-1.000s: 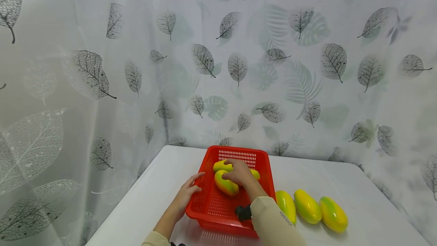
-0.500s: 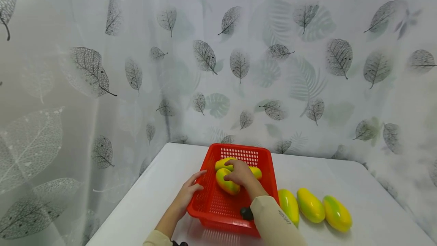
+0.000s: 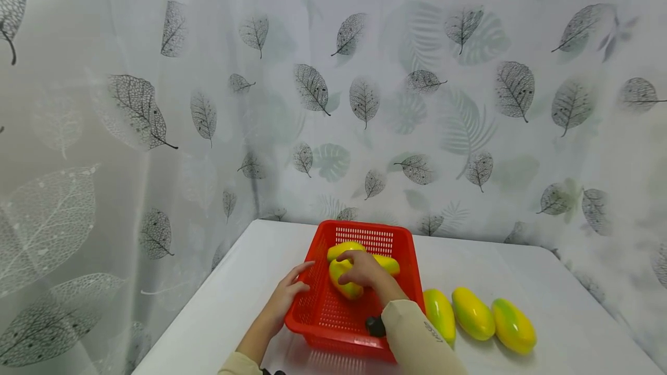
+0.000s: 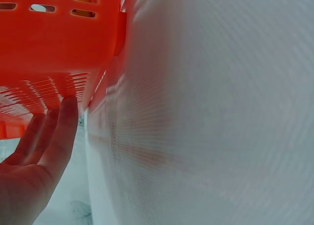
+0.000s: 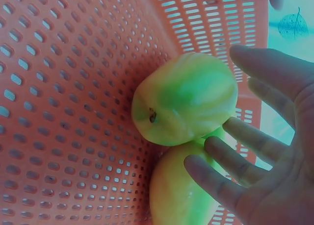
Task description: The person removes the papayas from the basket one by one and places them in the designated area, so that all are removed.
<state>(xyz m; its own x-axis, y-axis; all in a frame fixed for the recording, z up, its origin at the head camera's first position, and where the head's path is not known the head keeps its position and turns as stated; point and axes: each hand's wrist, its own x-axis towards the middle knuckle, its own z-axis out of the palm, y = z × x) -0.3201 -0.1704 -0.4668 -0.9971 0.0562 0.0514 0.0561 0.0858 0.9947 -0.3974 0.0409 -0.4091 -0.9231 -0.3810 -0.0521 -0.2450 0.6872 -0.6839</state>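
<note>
A red perforated plastic basket [image 3: 333,335] stands on the white table with three yellow-green mangoes in its far half. My left hand [image 3: 283,295] touches the basket's left side; in the left wrist view its fingers [image 4: 61,137] stretch straight against the slotted wall. Inside the basket, my right hand [image 3: 367,271] is over the front mango [image 3: 348,289], with thumb and fingers spread apart. The right wrist view shows fingertips right at this mango [image 5: 184,100]. Behind it lies one mango [image 3: 344,249], and another mango [image 3: 388,264] is partly hidden by my right hand.
To the right of the basket three more mangoes lie in a row on the table: a near mango [image 3: 439,317], a middle mango [image 3: 473,313] and an outer mango [image 3: 513,326]. A leaf-patterned curtain [image 3: 365,132] hangs behind and left of the table.
The front mango has turned a little, and my right hand has shifted slightly left over it, showing more of the back mango. My left hand has stayed at the basket's side.
</note>
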